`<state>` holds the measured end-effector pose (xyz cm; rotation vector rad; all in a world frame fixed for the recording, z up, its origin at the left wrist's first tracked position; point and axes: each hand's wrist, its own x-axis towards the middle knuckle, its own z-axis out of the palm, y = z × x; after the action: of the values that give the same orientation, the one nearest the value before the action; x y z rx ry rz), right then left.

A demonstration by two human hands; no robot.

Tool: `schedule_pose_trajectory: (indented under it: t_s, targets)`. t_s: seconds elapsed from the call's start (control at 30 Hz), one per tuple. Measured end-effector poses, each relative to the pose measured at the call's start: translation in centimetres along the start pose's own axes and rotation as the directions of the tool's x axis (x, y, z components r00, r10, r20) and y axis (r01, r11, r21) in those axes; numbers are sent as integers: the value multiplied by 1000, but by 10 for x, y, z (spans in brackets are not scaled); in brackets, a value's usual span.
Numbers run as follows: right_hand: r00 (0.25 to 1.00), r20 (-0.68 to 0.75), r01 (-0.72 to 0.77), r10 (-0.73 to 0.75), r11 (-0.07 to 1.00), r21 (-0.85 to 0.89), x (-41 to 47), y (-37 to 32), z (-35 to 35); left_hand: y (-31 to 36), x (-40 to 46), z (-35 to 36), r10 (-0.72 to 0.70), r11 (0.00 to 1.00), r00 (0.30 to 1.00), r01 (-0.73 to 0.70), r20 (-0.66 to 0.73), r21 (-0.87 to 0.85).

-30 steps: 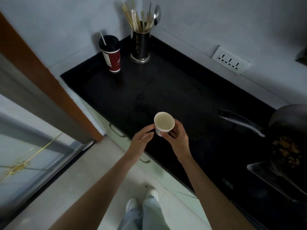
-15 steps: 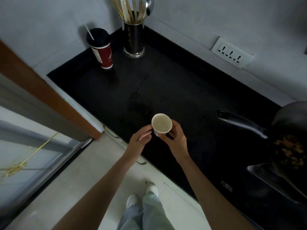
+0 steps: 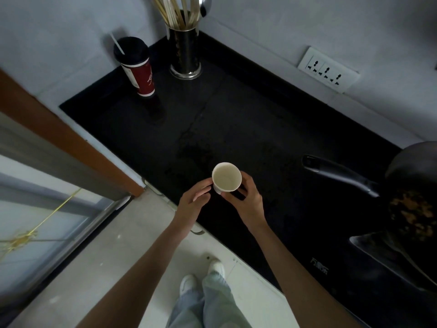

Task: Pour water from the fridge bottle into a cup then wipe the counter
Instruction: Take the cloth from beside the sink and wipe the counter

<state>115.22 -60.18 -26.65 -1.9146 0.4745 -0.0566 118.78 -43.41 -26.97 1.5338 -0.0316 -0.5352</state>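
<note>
A small white paper cup (image 3: pixel 226 177) is upright and looks empty. It is over the front part of the black counter (image 3: pixel 248 119). My right hand (image 3: pixel 246 200) grips its side from the right. My left hand (image 3: pixel 192 202) touches the cup's left side with the fingertips, fingers partly spread. I cannot tell whether the cup's base rests on the counter. No fridge bottle and no cloth are in view.
A red takeaway cup with a black lid and straw (image 3: pixel 137 67) and a steel holder of chopsticks and a spoon (image 3: pixel 185 47) stand at the back. A pan with food (image 3: pixel 411 200) sits at the right, its handle (image 3: pixel 338 174) pointing left. A wall socket (image 3: pixel 327 69) is behind.
The cup and both hands stay together in nearly the same place. My view has shifted a little, so the counter objects sit higher in the frame.
</note>
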Motion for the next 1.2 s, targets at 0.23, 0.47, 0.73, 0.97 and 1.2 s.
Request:
schedule_pose_trajectory:
  t_s: [0.23,0.47,0.73,0.97,1.2]
  targets:
    - [998,42,45,-42,996,-81,1,1,-8,9,-2,1,-38,998,999,39,-31,42]
    - [999,48,8,0,985,-174,-11,-7,-29,33,-20,-6,-4,983,999,12,-40,182]
    - [987,-157,-40,-18,933,-358,-87,-23,-45,46,-62,-15,379,452,907,-356,185,818]
    - [890,-452,-157,-69,882,-444,-198,13,-39,15,-101,2,473,37,705,-615,529,787]
    - [761,-648,-366,-22,810,-457,-306,66,-39,-22,-146,47,315,-58,592,-769,742,637]
